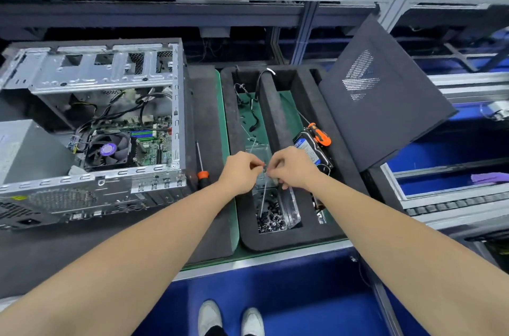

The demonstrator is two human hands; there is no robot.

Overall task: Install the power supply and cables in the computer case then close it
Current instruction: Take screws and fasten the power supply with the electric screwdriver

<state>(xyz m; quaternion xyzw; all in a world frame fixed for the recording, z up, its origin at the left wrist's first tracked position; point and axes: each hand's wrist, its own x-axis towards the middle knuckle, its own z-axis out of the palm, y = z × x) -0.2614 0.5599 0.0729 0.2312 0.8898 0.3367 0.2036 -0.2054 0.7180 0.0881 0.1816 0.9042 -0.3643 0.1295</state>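
Observation:
The open computer case [110,82] lies on its side at the left, with the motherboard and fan [108,149] exposed. A grey power supply [24,151] sits at the case's left end, and loose black cables [124,107] run above the board. My left hand [241,171] and my right hand [293,167] meet over the black foam tray [275,115]. Both pinch the top of a thin grey strip [263,193], which hangs down over a clear box of dark screws [271,215]. What the strip is I cannot tell.
A screwdriver with an orange and black handle [202,170] lies between the case and the tray. A hard drive [312,152] with an orange screwdriver [319,134] on it sits in the tray's right slot. The dark side panel [382,93] leans at the right. Loose wires [252,107] lie in the tray.

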